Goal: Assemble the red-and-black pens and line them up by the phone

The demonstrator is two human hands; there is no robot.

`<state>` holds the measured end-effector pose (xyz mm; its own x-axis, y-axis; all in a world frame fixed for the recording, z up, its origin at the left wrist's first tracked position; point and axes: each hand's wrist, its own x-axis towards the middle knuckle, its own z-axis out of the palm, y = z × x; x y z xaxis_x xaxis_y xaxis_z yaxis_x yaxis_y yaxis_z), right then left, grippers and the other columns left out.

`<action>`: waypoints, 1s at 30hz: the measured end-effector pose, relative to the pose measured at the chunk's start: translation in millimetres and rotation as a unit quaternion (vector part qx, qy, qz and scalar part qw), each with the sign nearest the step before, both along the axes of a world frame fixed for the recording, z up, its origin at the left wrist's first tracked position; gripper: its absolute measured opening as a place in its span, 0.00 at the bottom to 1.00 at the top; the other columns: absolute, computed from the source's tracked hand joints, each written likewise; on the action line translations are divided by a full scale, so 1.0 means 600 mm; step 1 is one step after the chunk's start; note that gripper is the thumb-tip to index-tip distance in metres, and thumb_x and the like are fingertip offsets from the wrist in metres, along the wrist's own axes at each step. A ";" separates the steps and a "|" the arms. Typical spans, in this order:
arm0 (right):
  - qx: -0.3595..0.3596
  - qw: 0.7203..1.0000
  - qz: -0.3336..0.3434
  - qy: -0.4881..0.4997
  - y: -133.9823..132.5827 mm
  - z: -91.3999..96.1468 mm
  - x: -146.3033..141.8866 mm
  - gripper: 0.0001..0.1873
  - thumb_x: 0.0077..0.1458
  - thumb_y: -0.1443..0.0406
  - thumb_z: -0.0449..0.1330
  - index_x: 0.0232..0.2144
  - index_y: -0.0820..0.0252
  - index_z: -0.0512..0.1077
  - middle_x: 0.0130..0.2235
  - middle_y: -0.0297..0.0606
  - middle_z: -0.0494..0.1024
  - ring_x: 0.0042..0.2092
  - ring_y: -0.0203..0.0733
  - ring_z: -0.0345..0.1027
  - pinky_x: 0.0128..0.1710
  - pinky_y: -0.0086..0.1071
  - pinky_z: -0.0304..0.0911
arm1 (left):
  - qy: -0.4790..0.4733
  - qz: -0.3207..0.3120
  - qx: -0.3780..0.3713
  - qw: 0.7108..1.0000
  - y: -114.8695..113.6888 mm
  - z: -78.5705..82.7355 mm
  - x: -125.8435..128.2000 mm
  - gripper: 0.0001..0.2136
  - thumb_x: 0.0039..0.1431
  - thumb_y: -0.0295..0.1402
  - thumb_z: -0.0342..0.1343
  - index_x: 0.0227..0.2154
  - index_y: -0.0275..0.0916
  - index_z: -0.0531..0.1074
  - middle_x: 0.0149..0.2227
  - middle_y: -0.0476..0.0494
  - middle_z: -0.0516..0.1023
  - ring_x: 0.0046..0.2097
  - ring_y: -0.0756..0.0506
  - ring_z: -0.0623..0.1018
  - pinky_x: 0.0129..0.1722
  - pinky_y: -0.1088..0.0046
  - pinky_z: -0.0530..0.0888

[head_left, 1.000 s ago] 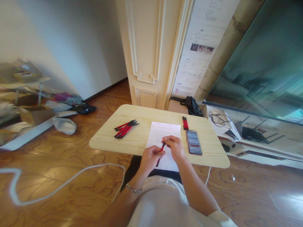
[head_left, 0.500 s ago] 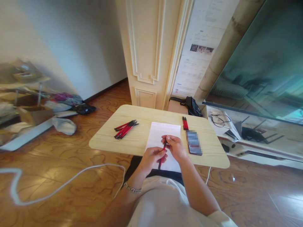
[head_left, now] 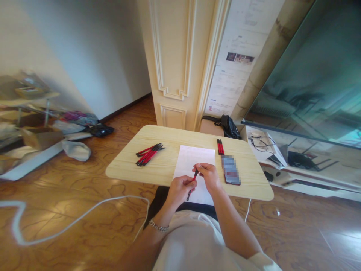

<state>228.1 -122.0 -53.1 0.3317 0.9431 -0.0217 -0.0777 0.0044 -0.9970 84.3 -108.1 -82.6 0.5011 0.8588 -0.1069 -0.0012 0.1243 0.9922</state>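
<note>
A red and black pen point(head_left: 194, 175) is held slantwise between my two hands, above a white sheet of paper point(head_left: 194, 155). My left hand point(head_left: 181, 187) is closed around the pen's middle, and the pen's lower black end pokes out below the fingers. At its upper black end, my right hand point(head_left: 208, 175) pinches with thumb and fingertips. Part of the pen is hidden by the fingers. Several similar pens point(head_left: 149, 154) lie in a loose pile to the left of the paper. More red and black pens point(head_left: 220, 147) lie side by side at the right.
A phone point(head_left: 231, 171) lies on the pale wooden table point(head_left: 121, 167), right of the paper. Behind the table are a black bag point(head_left: 229, 126) and a cabinet with a router point(head_left: 301, 161). A white cable point(head_left: 93, 209) crosses the floor at left.
Both hands have shifted only slightly, still on the same pen. The pen's lower end has moved a little up and left. Everything on the table stays as it was.
</note>
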 end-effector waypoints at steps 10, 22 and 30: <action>0.018 0.999 0.038 0.003 -0.012 0.020 0.009 0.21 0.54 0.50 0.55 0.43 0.56 0.73 0.41 0.42 0.77 0.38 0.40 0.69 0.32 0.30 0.61 | -0.147 0.041 -0.110 0.982 0.021 0.028 0.010 0.14 0.45 0.36 0.65 0.35 0.35 0.75 0.28 0.45 0.78 0.30 0.48 0.77 0.35 0.70 0.74; 0.082 0.983 0.011 0.166 -0.025 -0.016 -0.019 0.17 0.43 0.61 0.68 0.37 0.56 0.71 0.29 0.32 0.73 0.28 0.34 0.65 0.31 0.30 0.63 | -0.288 0.136 -0.154 0.936 0.031 0.039 0.032 0.13 0.43 0.34 0.67 0.31 0.36 0.73 0.35 0.44 0.79 0.39 0.47 0.78 0.41 0.71 0.73; 0.111 0.930 -0.085 0.341 0.004 0.001 -0.007 0.12 0.49 0.54 0.62 0.32 0.53 0.68 0.35 0.33 0.74 0.38 0.38 0.70 0.38 0.35 0.66 | -0.212 0.061 -0.102 0.970 0.011 0.036 0.037 0.21 0.38 0.30 0.68 0.40 0.35 0.76 0.43 0.38 0.78 0.47 0.41 0.76 0.44 0.67 0.72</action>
<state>224.1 -119.4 -52.7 0.4577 0.8843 -0.0928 -0.6706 0.2748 -0.6891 106.7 -101.6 -61.0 0.4337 0.8969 -0.0867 -0.4311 0.2910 0.8541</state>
